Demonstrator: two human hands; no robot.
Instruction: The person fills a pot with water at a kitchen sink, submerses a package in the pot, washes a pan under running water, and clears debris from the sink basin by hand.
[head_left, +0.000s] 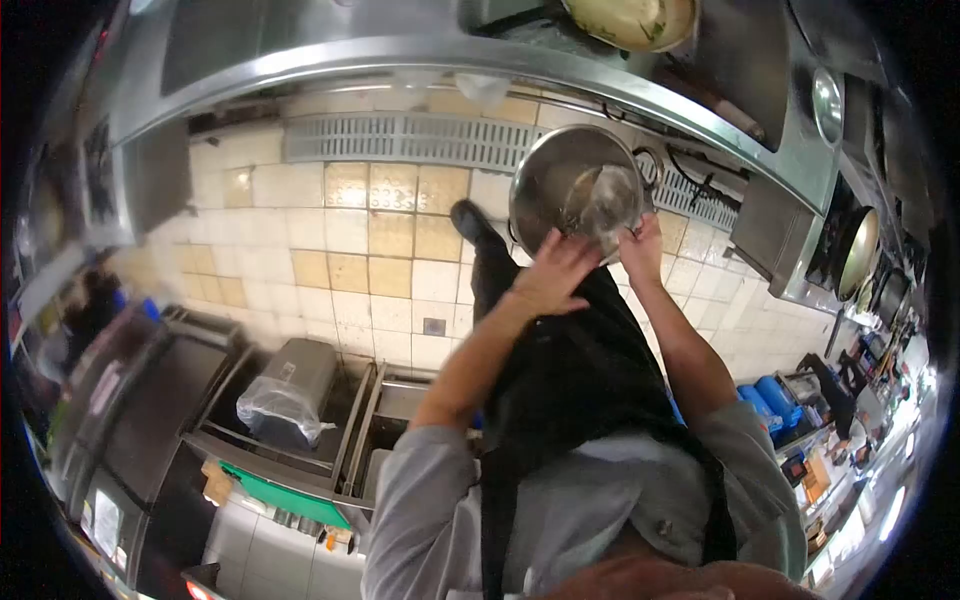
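A large round metal pot is in front of my legs, its opening facing up toward me. Something clear and shiny, like thin plastic, shows inside it; its exact shape is hard to make out. My left hand lies at the pot's near edge, palm down with its fingers apart, holding nothing. To the right, my right hand is closed at the near right edge, by the clear material. What its fingers hold is too small to tell.
A steel counter with a pan runs along the top, above a floor grate. At the lower left, a grey bin with a clear bag stands among steel units. Blue containers are at the right.
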